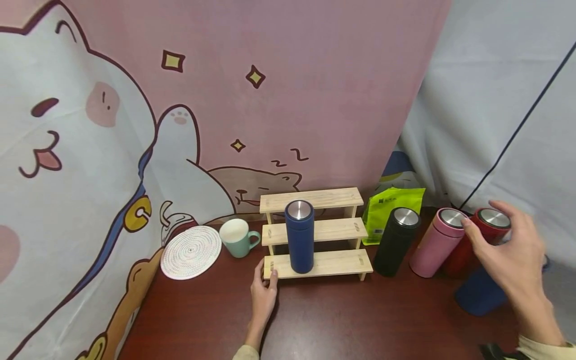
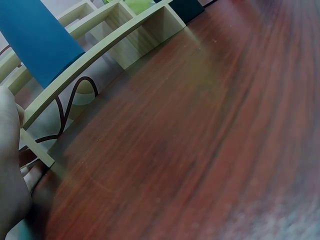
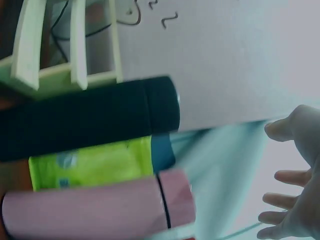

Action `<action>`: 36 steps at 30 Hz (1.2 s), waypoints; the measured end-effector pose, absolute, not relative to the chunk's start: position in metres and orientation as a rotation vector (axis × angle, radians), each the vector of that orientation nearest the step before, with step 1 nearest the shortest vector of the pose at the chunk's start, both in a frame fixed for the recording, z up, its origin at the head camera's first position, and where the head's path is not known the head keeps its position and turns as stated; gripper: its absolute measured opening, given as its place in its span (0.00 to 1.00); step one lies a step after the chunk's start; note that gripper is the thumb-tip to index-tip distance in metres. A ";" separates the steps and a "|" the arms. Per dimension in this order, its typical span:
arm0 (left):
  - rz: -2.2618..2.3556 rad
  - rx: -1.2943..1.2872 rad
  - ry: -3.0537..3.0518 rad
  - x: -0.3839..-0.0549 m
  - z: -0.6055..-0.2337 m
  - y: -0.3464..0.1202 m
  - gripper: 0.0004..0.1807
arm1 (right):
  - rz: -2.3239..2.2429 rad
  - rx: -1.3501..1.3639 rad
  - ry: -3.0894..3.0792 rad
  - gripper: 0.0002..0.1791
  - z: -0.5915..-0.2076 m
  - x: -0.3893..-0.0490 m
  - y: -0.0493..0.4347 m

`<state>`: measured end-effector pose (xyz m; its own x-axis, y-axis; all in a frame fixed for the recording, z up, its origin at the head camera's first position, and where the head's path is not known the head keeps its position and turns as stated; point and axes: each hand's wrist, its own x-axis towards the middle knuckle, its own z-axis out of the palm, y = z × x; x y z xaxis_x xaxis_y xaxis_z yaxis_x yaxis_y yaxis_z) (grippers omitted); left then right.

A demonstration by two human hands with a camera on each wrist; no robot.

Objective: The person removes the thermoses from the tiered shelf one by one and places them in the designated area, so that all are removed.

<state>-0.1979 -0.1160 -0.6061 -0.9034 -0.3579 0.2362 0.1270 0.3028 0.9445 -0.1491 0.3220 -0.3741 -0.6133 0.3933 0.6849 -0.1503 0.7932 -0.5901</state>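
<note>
A three-step wooden shelf (image 1: 335,265) stands on the table, with an upright blue thermos bottle (image 1: 300,240) on its lowest step. My left hand (image 1: 263,292) grips the left end of that step, the thumb over the board and fingers beside the end leg. To the right stand a black bottle (image 1: 396,245), a pink bottle (image 1: 432,247) and a red bottle (image 1: 461,255). My right hand (image 1: 513,255) hovers with spread fingers near the pink and red lids. In the right wrist view its fingers (image 3: 282,201) hold nothing. A second blue bottle (image 1: 479,295) is partly hidden under the right forearm.
A bright green bag (image 1: 391,207) stands behind the black bottle. Left of the shelf are a mint-green mug (image 1: 238,240) and a round woven mat (image 1: 191,252) leaning on the wall cloth. The dark red-brown table (image 1: 333,320) stretches out in front of the shelf.
</note>
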 end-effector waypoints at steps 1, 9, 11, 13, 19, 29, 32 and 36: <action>-1.631 0.207 -2.174 -0.198 -0.606 -0.116 0.27 | 0.798 -0.174 -2.105 0.34 -0.372 -0.151 0.318; -1.646 0.200 -2.171 -0.197 -0.605 -0.115 0.27 | 0.967 -0.104 -2.172 0.33 -0.361 -0.163 0.288; -1.641 0.201 -2.173 -0.197 -0.605 -0.115 0.27 | 1.009 -0.072 -2.171 0.33 -0.360 -0.167 0.280; -1.632 0.201 -2.178 -0.197 -0.605 -0.115 0.27 | 1.051 -0.043 -2.164 0.32 -0.359 -0.170 0.272; -1.624 0.197 -2.177 -0.196 -0.603 -0.115 0.27 | 1.148 0.027 -2.165 0.31 -0.354 -0.176 0.253; -1.618 0.195 -2.170 -0.196 -0.602 -0.116 0.28 | 1.249 0.120 -2.162 0.31 -0.343 -0.188 0.212; -1.612 0.198 -2.172 -0.196 -0.603 -0.116 0.28 | 1.297 0.143 -2.146 0.30 -0.340 -0.192 0.201; -1.631 0.207 -2.171 -0.195 -0.604 -0.115 0.28 | 1.330 0.215 -2.133 0.30 -0.340 -0.197 0.188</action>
